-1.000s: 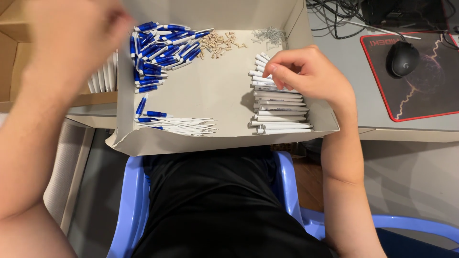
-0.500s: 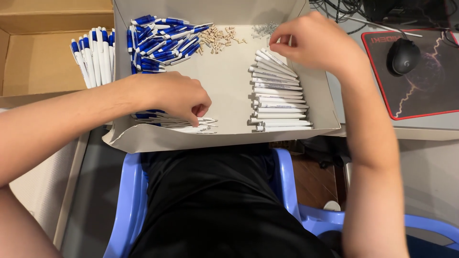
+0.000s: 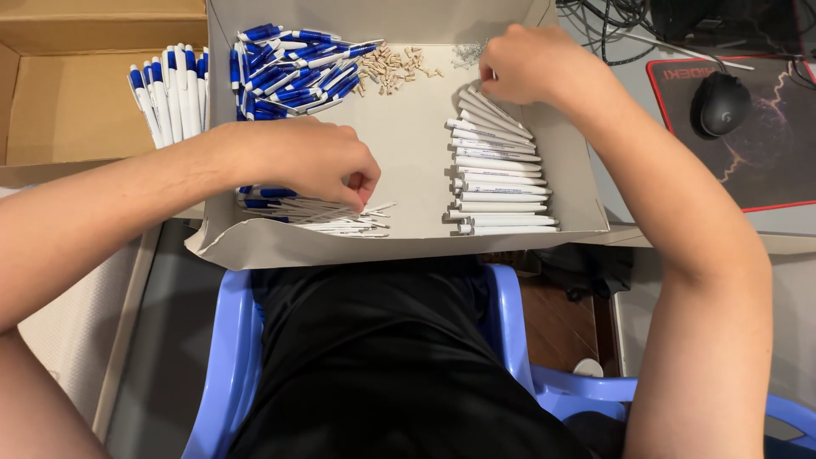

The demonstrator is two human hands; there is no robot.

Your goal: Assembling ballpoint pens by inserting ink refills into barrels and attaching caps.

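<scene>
Fingers of left hand (image 3: 310, 161) are curled and pinched together at the tips, nipping one of the thin white ink refills with blue ends (image 3: 327, 217) from the small pile lying just under & in front of the fingertips, near the front wall of the shallow grey cardboard tray (image 3: 408, 242). Judgement: best to lift one refill only, keep it level, so the pile doesn't fan out more. Just beyond the knuckles sits the heap of blue-and-white plastic pen halves (image 3: 293, 68); further left of the wrist, outside the tray, a row of assembled white pens with blue caps (image 3: 166, 93) lies in an open brown cardboard box (image 3: 59, 102). Btw the two hands, toward the far wall, a scatter of small tan plastic bits (image 3: 395, 68). Right hand (image 3: 535, 68) has fingers bent down and close together at the far-right corner of the tray, tips on the top of the stack of white pen barrels (image 3: 497, 174), w/ a tiny tangle of what look like metal springs (image 3: 467, 55) right beside the fingertips; can't tell if anything is pinched. Judgement: take from the stack's far end so the near rows stay lined up. Tray rests on a grey desk; right of the forearm a black mouse (image 3: 718, 102) on a black red-edged mat (image 3: 765, 170), cables behind. Person sits on a blue plastic chair (image 3: 229, 357).
</scene>
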